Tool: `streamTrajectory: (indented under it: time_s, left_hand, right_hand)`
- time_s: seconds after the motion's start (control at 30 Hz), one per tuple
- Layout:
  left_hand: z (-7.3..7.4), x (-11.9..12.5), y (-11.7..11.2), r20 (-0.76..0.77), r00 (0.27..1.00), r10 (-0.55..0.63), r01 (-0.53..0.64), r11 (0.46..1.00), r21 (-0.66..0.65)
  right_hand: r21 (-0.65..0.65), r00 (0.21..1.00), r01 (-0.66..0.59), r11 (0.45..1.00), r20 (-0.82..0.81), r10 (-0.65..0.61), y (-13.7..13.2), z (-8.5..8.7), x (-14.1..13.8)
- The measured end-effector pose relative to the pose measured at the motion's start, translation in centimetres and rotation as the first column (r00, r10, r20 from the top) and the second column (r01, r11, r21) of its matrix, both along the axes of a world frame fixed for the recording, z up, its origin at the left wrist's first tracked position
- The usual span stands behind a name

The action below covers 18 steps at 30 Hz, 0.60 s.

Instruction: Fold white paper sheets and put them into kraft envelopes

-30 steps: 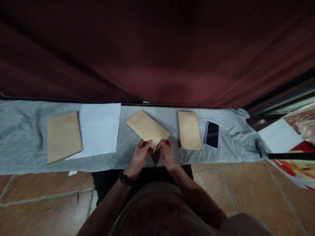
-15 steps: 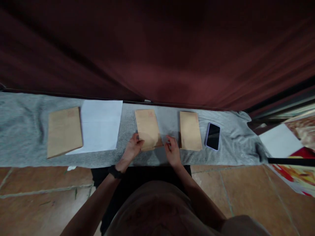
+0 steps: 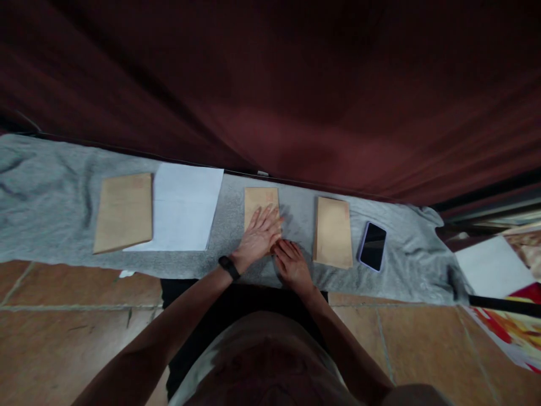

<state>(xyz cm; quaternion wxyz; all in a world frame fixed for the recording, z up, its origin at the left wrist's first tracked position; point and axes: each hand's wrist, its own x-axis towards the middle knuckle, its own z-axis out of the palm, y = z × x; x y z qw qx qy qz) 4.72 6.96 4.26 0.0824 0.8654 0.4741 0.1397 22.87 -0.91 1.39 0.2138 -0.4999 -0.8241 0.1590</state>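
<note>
A brown envelope (image 3: 261,198) lies upright on the grey cloth (image 3: 54,186) in front of me. My left hand (image 3: 258,237), with a black band on its wrist, rests flat on the envelope with fingers stretched out. Beside it my right hand (image 3: 291,264) lies at the envelope's near right corner, fingers bent down onto the cloth and apart; it holds nothing I can see.
A second brown envelope (image 3: 333,231) and a dark phone (image 3: 372,246) lie to the right. At the left, a wider brown envelope (image 3: 124,212) overlaps a white sheet (image 3: 186,206). A dark red curtain (image 3: 296,90) hangs behind. Tiled floor (image 3: 63,316) lies nearer me, papers (image 3: 492,269) at far right.
The middle envelope, first tilted and held at its near end by both hands, was turned upright and laid down. My left hand now presses flat on it.
</note>
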Motion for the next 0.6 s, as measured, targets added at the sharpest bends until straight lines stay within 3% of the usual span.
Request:
streamTrajectory:
  time_s: [0.17,0.3,0.43,0.6]
  left_hand:
    - [-1.6,-0.3,5.2,-0.050,0.994,-0.097,0.092,0.992,-0.082]
    - [-2.1,-1.0,8.0,-0.046,0.996,-0.078,0.074,0.994,-0.080]
    - [-2.5,-1.1,8.7,-0.062,0.997,-0.056,0.052,0.997,-0.062]
    - [-2.9,-1.3,7.5,-0.055,0.993,-0.100,0.098,0.994,-0.048]
  right_hand:
    - [-0.002,1.000,-0.013,1.000,-0.014,0.013,0.0,0.6,0.0]
    - [-0.022,1.000,-0.017,1.000,-0.010,0.017,0.0,0.9,-0.1]
    - [-0.025,1.000,-0.009,1.000,-0.018,0.008,0.0,1.0,-0.2]
    - [-0.030,0.999,-0.023,0.999,-0.030,0.022,0.0,0.9,-0.1]
